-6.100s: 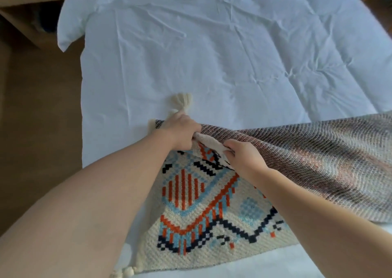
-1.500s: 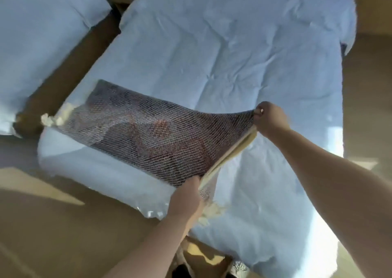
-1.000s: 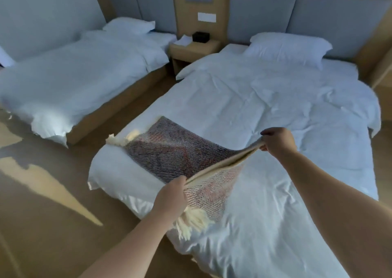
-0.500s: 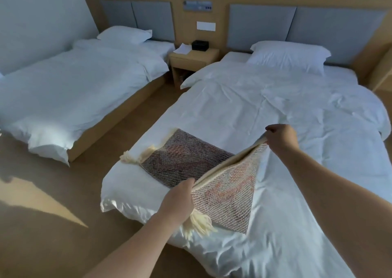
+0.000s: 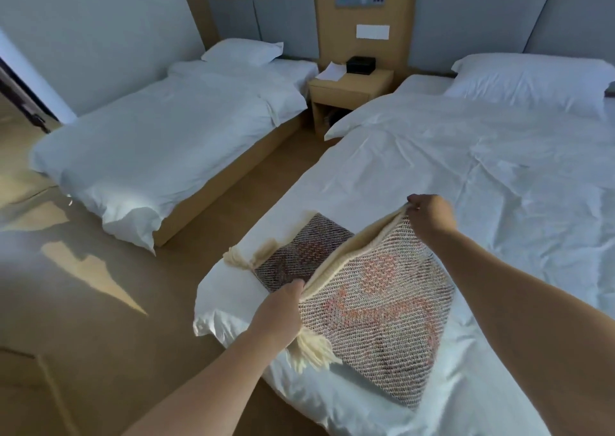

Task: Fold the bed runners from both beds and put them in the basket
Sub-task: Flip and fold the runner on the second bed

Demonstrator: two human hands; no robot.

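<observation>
A woven bed runner (image 5: 376, 306) with cream tassels lies folded at the foot of the right bed (image 5: 482, 176), its reverse side up. My left hand (image 5: 279, 312) grips its near corner, a tassel hanging below the fist. My right hand (image 5: 431, 216) pinches the far corner. Between the two hands the lifted edge is stretched taut, and the raised part slopes down toward me. A lower layer of the runner lies flat on the white duvet to the left, with tassels at its far end. No basket is in view.
A second bed (image 5: 159, 149) with white bedding stands to the left, no runner visible on it. A wooden nightstand (image 5: 349, 93) with a black box sits between the headboards. A strip of brown floor (image 5: 100, 302) runs between the beds and in front of them.
Both hands have carried the lifted edge of the runner leftward over the lower layer, so less of that layer shows. The view has tipped up from the bed to the whole room.
</observation>
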